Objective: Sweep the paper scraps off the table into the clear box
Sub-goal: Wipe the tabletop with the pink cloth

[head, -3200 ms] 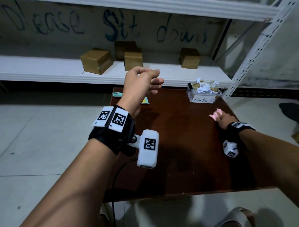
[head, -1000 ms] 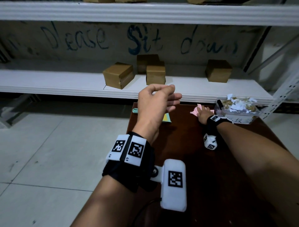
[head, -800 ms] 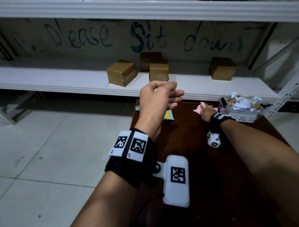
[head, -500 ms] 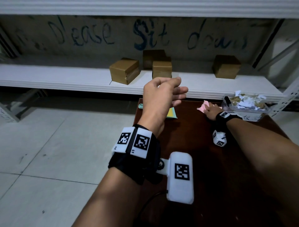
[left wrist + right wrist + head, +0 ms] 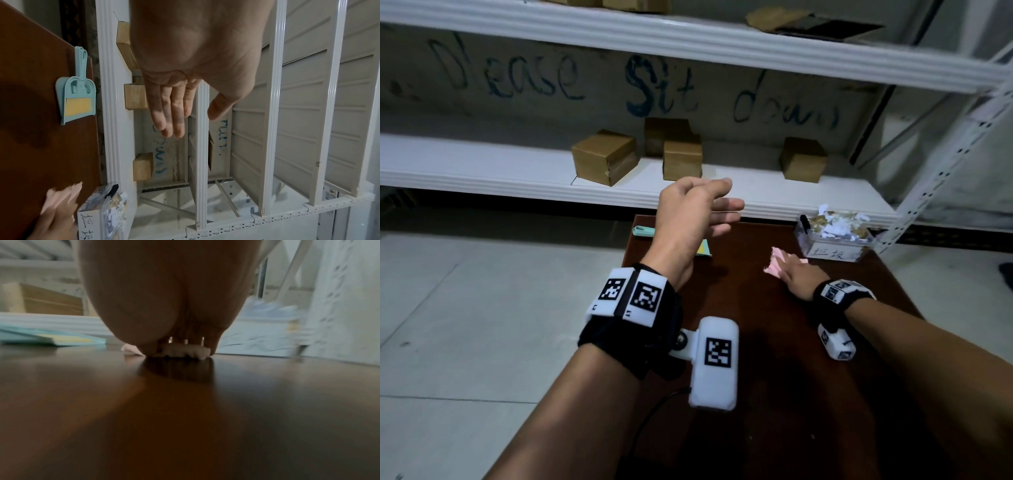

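Presently on record: left hand (image 5: 693,212), raised above the worktop (image 5: 774,342), fingers straight and relaxed, thumb apart, holding nothing; the left wrist view shows its open palm (image 5: 197,53) against the shelving. Right hand (image 5: 799,275), laid flat on the worktop with fingers extended forward, pressing on pink paper scraps (image 5: 775,262); the scraps jut out past its fingertips on the left-hand side, and in the right wrist view a pale ragged edge (image 5: 185,352) shows beneath the fingers. Clear box (image 5: 834,240), standing just beyond and to the outer side of the right hand near the far corner of the worktop, heaped with white and tan paper scraps, a handwritten label on its near wall, a black clip on its rim. Small blue dustpan with yellow-bristled brush (image 5: 77,97), lying on the worktop beneath and beyond the left hand, well apart from the right hand. White shelf (image 5: 482,171), beyond both hands, carrying four brown cardboard boxes (image 5: 604,156). Wall behind, lettered in blue.
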Demonstrator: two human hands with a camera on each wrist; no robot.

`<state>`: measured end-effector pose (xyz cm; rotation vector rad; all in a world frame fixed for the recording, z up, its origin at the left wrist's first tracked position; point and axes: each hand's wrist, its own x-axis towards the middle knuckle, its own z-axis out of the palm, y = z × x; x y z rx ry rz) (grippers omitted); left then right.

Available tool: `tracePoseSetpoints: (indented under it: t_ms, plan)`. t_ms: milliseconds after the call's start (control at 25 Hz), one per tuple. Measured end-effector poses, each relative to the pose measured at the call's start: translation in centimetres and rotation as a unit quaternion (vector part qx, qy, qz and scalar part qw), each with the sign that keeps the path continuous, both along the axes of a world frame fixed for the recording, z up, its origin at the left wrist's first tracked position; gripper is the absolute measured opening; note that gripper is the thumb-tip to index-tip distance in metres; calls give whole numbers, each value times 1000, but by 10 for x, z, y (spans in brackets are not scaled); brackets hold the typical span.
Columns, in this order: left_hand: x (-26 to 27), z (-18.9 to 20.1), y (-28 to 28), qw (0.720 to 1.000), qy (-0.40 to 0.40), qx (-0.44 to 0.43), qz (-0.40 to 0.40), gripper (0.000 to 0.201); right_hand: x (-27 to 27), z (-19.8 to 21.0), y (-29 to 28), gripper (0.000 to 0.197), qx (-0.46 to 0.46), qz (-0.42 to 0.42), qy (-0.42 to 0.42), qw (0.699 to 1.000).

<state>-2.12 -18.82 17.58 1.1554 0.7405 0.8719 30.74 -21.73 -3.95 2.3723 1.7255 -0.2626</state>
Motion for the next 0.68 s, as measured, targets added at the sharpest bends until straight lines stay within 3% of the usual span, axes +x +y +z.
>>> tracePoseSetpoints:
  t_ms: [160, 320, 520, 680]
  plan:
    - [-1, 4, -11, 1000, 5, 3, -15, 38, 35, 6, -71, 61, -32, -41, -17, 998]
    - [2, 5, -21, 1000, 7, -2, -25, 40, 80, 16, -121, 56, -49, -173, -73, 981]
    - [7, 2, -25, 999, 21, -1, -47, 24, 107, 12, -112, 56, -82, -231, -27, 969]
    - [7, -3, -19, 998, 37, 2, -44, 27, 159, -11, -84, 66, -29, -240, 2, 970]
